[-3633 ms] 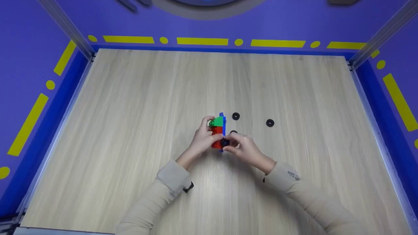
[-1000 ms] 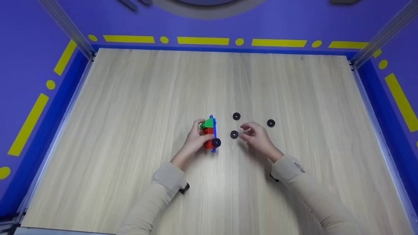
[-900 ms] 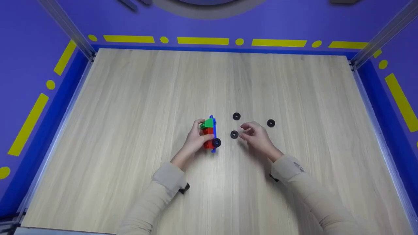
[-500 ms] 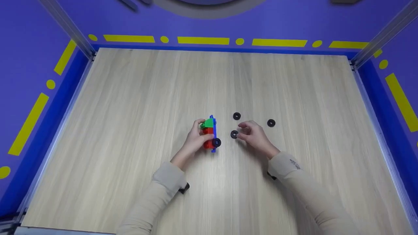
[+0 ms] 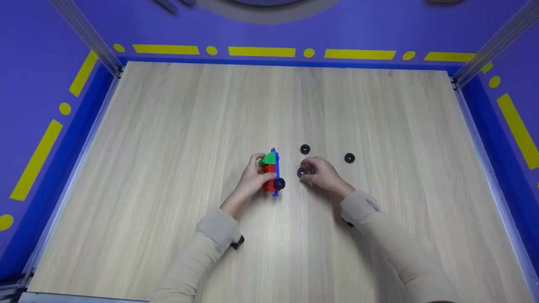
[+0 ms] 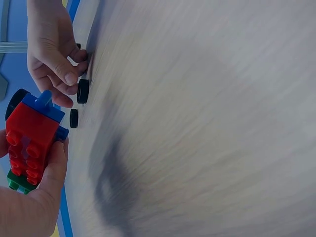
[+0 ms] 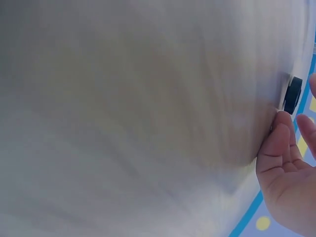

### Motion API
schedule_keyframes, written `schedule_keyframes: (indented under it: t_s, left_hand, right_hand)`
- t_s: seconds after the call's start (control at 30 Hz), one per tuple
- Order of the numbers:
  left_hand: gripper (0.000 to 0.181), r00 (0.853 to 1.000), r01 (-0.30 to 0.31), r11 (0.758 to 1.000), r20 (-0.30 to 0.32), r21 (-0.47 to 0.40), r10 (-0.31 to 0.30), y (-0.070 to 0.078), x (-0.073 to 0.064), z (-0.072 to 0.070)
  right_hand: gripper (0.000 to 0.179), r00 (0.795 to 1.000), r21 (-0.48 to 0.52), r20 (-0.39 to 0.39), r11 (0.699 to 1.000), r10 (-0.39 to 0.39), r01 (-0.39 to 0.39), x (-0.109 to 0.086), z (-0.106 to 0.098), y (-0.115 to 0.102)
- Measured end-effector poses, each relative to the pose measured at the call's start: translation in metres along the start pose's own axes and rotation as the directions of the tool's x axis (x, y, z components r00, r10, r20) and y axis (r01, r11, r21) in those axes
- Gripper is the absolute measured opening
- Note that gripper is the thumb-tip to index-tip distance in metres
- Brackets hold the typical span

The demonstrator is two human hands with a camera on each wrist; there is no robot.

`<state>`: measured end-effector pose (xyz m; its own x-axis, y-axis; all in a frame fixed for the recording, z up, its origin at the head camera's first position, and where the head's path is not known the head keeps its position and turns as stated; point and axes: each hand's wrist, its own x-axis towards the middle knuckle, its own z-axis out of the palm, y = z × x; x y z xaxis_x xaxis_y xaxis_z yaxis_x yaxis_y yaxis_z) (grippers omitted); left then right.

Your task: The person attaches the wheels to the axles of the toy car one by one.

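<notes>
My left hand (image 5: 252,181) grips a toy car (image 5: 270,171) built of red and green blocks on a blue base, turned on its side. One black wheel (image 5: 279,184) sits on its near end, facing right. In the left wrist view the studs of the red block (image 6: 32,131) show between thumb and fingers. My right hand (image 5: 323,173) reaches to a loose black wheel (image 5: 301,172) lying flat on the table, thumb and index finger spread to either side of its rim. The right wrist view shows fingertips (image 7: 282,118) right by a wheel (image 7: 293,96).
Two more loose black wheels lie on the wooden table (image 5: 189,126): a far wheel (image 5: 305,149) beyond my right hand and another wheel (image 5: 349,158) to its right. Purple-blue walls (image 5: 269,31) with yellow marks enclose the table at the back and sides.
After fitting at the car's near wheel, my right hand let go and drew away right. It has since moved left to the nearest loose wheel. My left hand shifted left with the car, then stayed still.
</notes>
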<state>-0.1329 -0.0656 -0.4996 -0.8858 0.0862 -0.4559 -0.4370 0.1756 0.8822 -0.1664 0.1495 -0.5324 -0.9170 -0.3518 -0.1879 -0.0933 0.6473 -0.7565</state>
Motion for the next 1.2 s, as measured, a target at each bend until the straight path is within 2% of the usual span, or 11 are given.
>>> schedule_keyframes:
  t_s: [0.3,0.47,0.77,0.97,1.2]
  left_hand:
    - [0.066,1.000,-0.005,1.000,-0.008,0.018,0.005,-0.001,0.001,0.000]
    - [0.065,1.000,-0.010,1.000,-0.009,0.025,0.010,-0.001,0.000,0.000]
    - [0.063,1.000,-0.012,1.000,0.017,-0.008,0.013,-0.004,0.000,-0.001]
    - [0.063,0.999,0.005,1.000,0.037,-0.001,-0.005,0.013,-0.015,-0.003]
    - [0.066,1.000,0.006,1.000,0.030,-0.007,-0.006,-0.002,0.000,-0.003]
  right_hand:
    - [0.031,1.000,-0.179,0.001,0.984,-0.018,0.018,0.002,0.005,-0.001]
    - [0.029,0.999,-0.230,-0.002,0.973,-0.032,0.031,0.002,0.006,-0.003]
    - [0.030,0.999,-0.235,0.005,0.972,-0.032,0.032,0.003,0.005,-0.001]
    - [0.027,1.000,-0.234,0.001,0.972,-0.029,0.028,0.003,0.006,-0.001]
    - [0.029,0.999,-0.231,0.005,0.972,-0.032,0.032,0.003,0.005,-0.002]
